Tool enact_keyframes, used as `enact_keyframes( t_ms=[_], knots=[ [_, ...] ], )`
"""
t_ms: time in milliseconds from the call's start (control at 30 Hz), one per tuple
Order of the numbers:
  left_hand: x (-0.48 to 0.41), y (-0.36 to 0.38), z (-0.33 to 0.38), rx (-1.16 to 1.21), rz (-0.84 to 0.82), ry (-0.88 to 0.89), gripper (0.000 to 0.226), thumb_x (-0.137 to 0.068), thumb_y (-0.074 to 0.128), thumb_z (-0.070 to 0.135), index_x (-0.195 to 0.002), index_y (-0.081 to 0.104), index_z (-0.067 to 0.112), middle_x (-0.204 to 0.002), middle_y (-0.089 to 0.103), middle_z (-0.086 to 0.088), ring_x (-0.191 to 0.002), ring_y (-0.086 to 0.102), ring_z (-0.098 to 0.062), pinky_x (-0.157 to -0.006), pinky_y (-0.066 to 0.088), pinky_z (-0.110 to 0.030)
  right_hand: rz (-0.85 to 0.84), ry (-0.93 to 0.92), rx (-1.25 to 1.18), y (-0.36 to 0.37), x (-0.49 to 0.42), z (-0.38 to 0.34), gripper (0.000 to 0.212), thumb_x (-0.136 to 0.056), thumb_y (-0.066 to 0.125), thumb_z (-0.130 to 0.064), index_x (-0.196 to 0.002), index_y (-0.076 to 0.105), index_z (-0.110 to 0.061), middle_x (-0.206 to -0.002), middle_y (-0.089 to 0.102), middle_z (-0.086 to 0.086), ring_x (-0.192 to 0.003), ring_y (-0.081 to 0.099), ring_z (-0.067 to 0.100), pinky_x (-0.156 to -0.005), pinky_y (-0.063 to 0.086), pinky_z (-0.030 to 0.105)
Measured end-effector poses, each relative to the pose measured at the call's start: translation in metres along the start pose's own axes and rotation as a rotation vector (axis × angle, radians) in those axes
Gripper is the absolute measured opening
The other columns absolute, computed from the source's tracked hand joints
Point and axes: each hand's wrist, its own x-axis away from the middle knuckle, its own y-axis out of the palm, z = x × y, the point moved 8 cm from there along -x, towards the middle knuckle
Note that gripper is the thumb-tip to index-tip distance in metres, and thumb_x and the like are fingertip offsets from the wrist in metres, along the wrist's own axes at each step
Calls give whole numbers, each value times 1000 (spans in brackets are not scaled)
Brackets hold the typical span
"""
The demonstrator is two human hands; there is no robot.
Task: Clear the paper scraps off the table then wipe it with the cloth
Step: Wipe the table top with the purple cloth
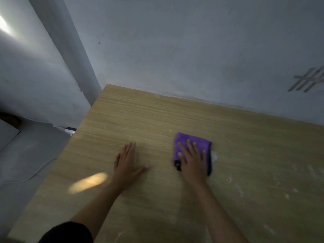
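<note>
A folded purple cloth (185,140) lies on the light wooden table (140,116), right of centre. My right hand (192,158) presses flat on top of it with the fingers spread. My left hand (127,163) rests flat on the bare wood to the left of the cloth, fingers apart and holding nothing. A small white paper scrap (214,156) sits against the cloth's right edge. Faint white smears and specks (240,188) dot the table to the right of my right arm.
The table's far edge meets a grey wall (192,50). Its left edge drops to a grey floor (26,163) with a white cable and a white power strip (70,131). A patch of light (87,183) falls on the wood near my left forearm.
</note>
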Motion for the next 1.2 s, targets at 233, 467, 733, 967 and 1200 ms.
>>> enact_keyframes(
  t_ms=[233,467,733,967,1200],
  knots=[
    [61,-17,-22,-4,114,7,76,-77,9,56,-131,48,19,-145,41,-1,-139,27,-14,-111,12,-27,255,291,-220,-33,54,26,41,-90,34,-31,-120,61,-22,-130,59,7,-126,48,29,-107,25,56],
    [116,-10,-26,-102,62,52,71,-81,6,49,-133,45,20,-145,41,0,-139,29,-14,-108,9,-23,-17,-266,-92,43,139,-124,38,-90,35,-33,-124,52,-36,-136,51,-12,-133,37,15,-111,9,38],
    [167,-32,-55,-51,59,31,71,-81,6,52,-135,42,21,-147,38,1,-139,26,-13,-112,16,-31,182,285,-137,-21,179,20,40,-92,36,-36,-126,56,-26,-139,50,2,-135,36,25,-111,17,54],
    [180,-41,-60,120,95,-49,58,-89,18,39,-132,47,12,-144,43,-7,-139,29,-18,-115,18,-36,181,-145,-65,-5,215,-148,46,-70,39,-30,-105,68,-23,-105,71,-1,-108,60,40,-109,17,49],
    [167,-28,-34,133,44,2,60,-89,16,38,-133,45,10,-146,39,-8,-140,26,-19,-116,16,-38,-45,-338,-38,35,254,-130,38,-91,41,-33,-127,50,-34,-141,47,-9,-137,33,21,-110,21,43]
  ],
)
